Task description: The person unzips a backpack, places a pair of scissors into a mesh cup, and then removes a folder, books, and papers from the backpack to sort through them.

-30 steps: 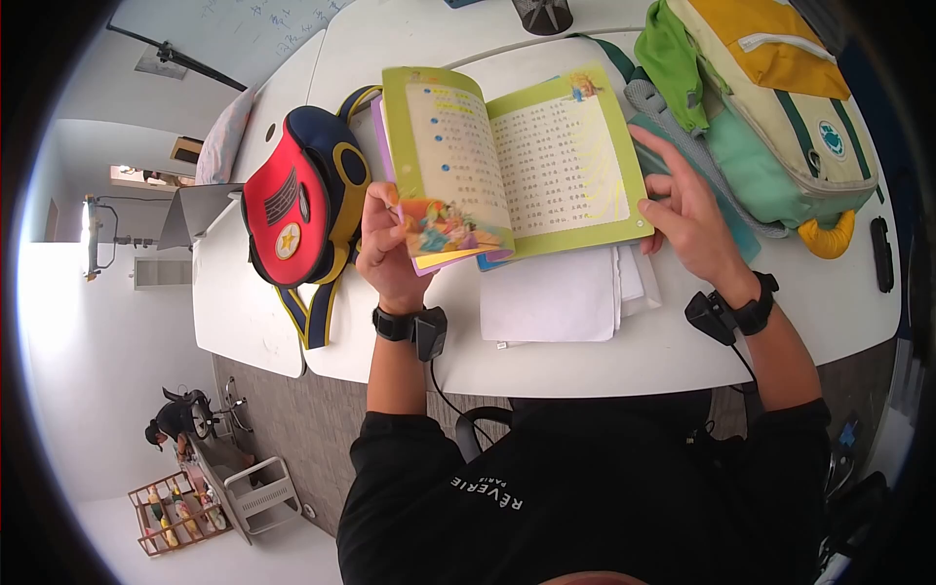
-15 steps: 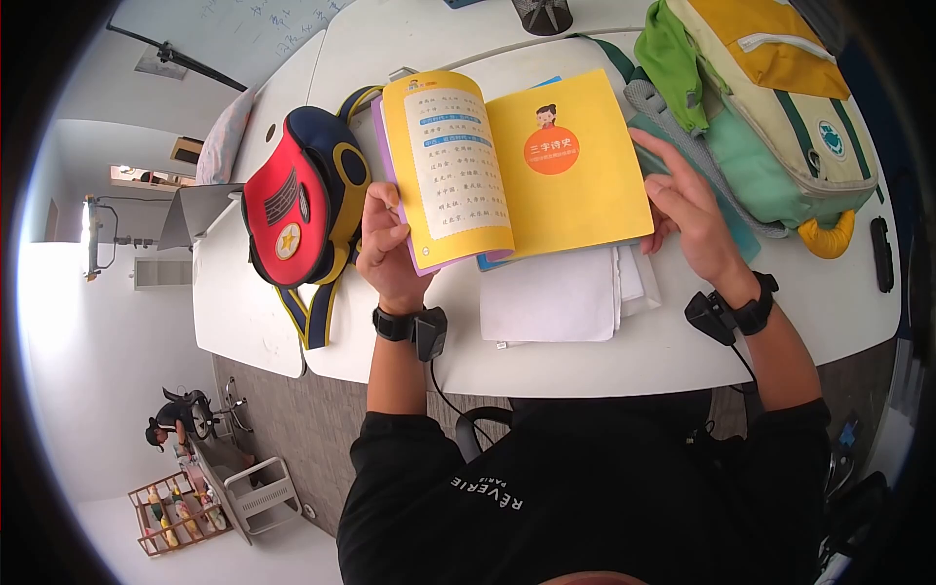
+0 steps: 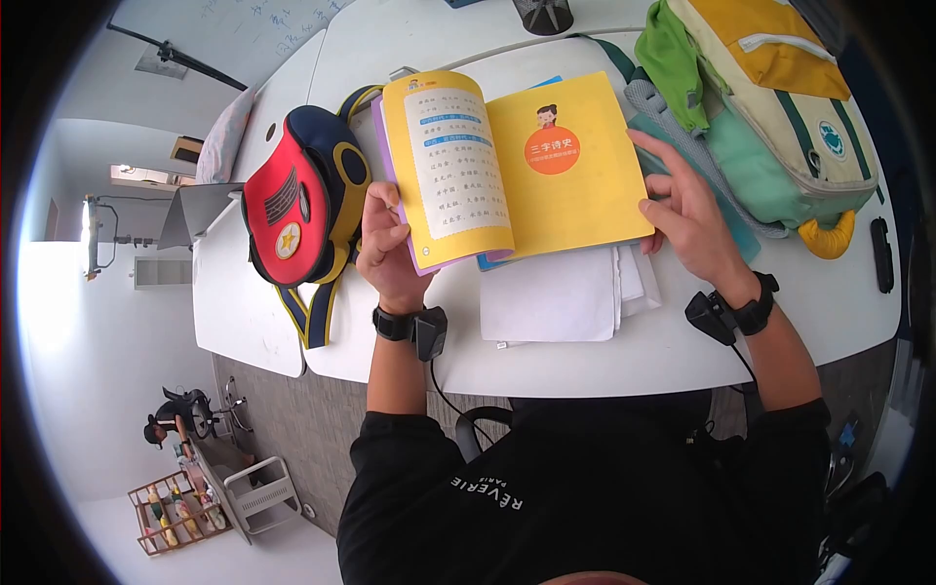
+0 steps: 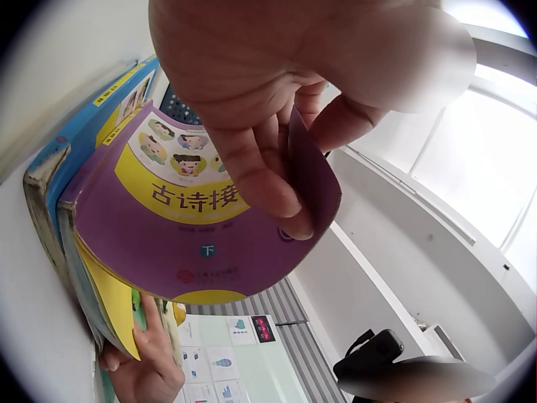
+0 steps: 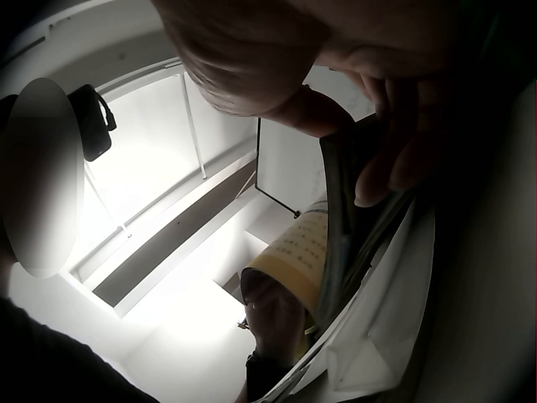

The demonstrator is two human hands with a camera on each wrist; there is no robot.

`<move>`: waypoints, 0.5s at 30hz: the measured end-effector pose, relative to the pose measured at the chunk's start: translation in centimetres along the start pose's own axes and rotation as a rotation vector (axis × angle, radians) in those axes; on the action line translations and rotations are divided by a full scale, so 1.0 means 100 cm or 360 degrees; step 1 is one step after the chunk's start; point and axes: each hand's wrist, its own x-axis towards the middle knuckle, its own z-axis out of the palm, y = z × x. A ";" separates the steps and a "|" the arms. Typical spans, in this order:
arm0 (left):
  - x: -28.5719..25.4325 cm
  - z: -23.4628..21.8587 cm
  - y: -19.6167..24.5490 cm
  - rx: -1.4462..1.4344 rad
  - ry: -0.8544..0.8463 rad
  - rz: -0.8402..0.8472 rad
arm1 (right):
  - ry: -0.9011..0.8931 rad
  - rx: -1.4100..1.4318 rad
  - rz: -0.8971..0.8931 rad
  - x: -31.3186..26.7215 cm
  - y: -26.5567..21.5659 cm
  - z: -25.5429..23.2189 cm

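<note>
An open book (image 3: 575, 205) with yellow pages lies tilted over other books and papers. Its left page bears printed lines, and its right page has an orange circle with a cartoon figure. My left hand (image 3: 388, 249) pinches the book's left side, thumb on the page side. The left wrist view shows its fingers against the purple cover (image 4: 226, 243). My right hand (image 3: 687, 219) holds the right edge, thumb at the page and index finger stretched along the side. In the dim right wrist view, fingers (image 5: 403, 159) curl behind the book. A blue book (image 4: 50, 168) lies beneath.
White sheets (image 3: 546, 307) stick out below the book on the white table (image 3: 439, 351). A red and navy bag (image 3: 292, 205) stands at left. To the right sits a green and cream backpack (image 3: 770, 127). A black pen holder (image 3: 543, 15) is at the far edge.
The green-bordered pages have given way to yellow ones as leaves flipped over to the left. My right thumb has shifted slightly at the right edge; my left hand has stayed put.
</note>
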 end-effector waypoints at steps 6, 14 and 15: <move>0.000 0.000 0.000 -0.0007 -0.0008 0.0001 | -0.0001 0.0007 -0.0010 0.000 0.002 0.000; 0.000 0.002 -0.001 0.0008 0.0044 0.0062 | 0.0009 0.0012 0.0000 0.000 0.000 0.000; 0.000 -0.001 -0.002 0.0003 0.0028 0.0052 | 0.0012 0.0015 0.0005 0.000 0.000 0.000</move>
